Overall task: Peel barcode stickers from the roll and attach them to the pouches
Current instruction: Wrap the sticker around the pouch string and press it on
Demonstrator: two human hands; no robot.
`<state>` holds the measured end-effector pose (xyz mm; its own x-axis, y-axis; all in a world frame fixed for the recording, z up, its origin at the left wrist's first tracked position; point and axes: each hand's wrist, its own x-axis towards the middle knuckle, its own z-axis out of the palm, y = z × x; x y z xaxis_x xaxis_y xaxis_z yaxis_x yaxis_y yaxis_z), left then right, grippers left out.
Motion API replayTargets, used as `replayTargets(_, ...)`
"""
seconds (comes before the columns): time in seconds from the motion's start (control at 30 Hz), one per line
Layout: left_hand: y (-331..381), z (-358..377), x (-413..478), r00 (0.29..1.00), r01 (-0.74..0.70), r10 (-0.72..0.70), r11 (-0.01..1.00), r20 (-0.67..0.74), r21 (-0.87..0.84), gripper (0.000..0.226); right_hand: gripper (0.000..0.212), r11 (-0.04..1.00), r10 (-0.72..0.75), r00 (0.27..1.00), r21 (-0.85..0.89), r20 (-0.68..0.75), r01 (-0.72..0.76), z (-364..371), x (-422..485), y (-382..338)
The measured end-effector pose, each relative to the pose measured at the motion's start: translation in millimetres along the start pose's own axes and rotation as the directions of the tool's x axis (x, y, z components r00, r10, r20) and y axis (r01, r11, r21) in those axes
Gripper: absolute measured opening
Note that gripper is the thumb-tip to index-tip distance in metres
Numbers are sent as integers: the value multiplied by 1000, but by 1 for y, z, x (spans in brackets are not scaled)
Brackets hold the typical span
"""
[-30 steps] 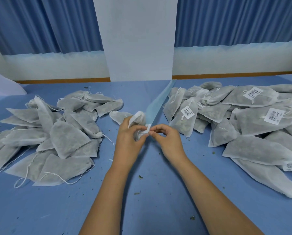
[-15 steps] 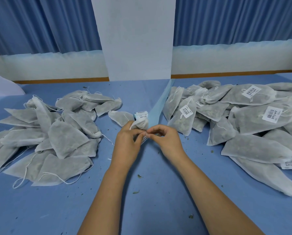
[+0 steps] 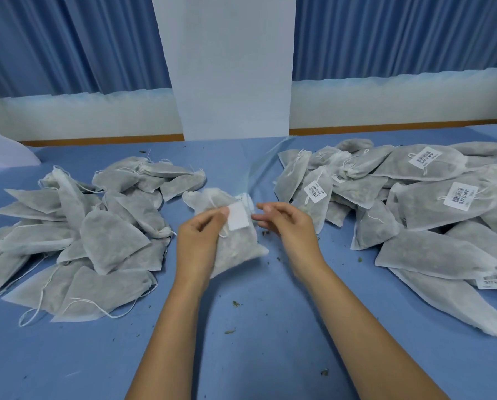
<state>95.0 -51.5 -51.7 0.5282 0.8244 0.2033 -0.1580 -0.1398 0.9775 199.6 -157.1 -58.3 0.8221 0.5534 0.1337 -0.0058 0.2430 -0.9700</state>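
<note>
The counter [image 3: 270,327] was covered with blue cloth, with small dry crumbs on it. Over its middle the left hand [image 3: 201,241] had its grip closed around a grey pouch [image 3: 238,252]. A white sticker [image 3: 238,218] lay on the pouch beside the thumb. The right hand [image 3: 290,226] was near the sticker, its grip apart and holding nothing. The roll [image 3: 246,200] lay just behind the pouch. A pile of plain pouches [image 3: 105,243] lay at the left, a pile with stickers [image 3: 432,197] at the right. Behind hung blue curtains [image 3: 68,44] beside a white pillar [image 3: 235,67].

Pouch [image 3: 235,249] between left pile [image 3: 111,241], right pile [image 3: 432,215]
</note>
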Motion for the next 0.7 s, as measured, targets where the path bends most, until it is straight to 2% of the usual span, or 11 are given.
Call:
replayTargets(0.1,-1,7,-3,990,-70,58,993,128,92,21,5,961,-194,975,-178,106,211,-4,-7,-12)
replayTargets(0.17,-1,9,-7,979,-91,71,991,190,101,20,11,927,-226,957,-260,183,269,-5,-10,-12)
replayTargets(0.27,1,9,-9,969,-100,72,989,236,111,17,17,927,-196,962,-285,191,245,-6,-11,-13)
replayTargets(0.37,1,7,-7,971,-42,20,995,240,90,8,23,951,-142,969,-245,200,190,-13,-7,-18)
replayTargets(0.53,-1,10,-8,968,-22,-8,993,251,114,6,22,952,-99,972,-265,211,154,-25,-4,-20)
replayTargets(0.7,-3,3,-4,970,-5,-15,997,244,81,22,21,979,-146,982,-125,121,161,-41,-1,-31)
